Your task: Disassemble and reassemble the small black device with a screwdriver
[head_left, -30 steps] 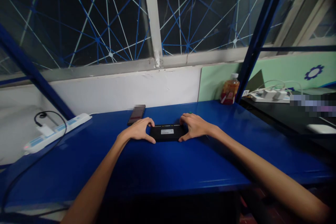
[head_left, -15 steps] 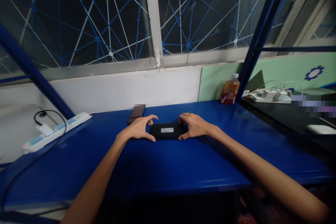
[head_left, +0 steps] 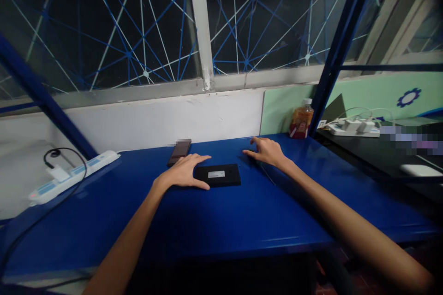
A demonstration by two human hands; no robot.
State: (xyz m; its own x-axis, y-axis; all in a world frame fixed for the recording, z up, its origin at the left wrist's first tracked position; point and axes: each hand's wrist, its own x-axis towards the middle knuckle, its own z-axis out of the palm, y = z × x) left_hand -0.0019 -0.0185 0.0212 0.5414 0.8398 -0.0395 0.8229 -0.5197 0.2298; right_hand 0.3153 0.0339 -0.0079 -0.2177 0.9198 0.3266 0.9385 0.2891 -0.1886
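Black, flat rectangular box with a white label (head_left: 216, 175) is lying on the glossy blue tabletop (head_left: 221, 226). I am seeing the bare left hand (head_left: 180, 173) spreading loosely around its left end, contact unclear; the bare right hand (head_left: 270, 151) is hovering apart from it, fingers parted, grasping nothing visible.

Matt black box (head_left: 228, 179) (paper-looking label (head_left: 216, 174)), glossy tabletop (head_left: 221, 221), plastic bottle (head_left: 301, 121)

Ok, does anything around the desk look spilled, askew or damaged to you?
Nothing looks spilled or tipped: the black box lies flat by the left hand, and the bottle stands upright. What stands out is the middle window post: its foot has a rough, pale patch, as if paint had chipped.
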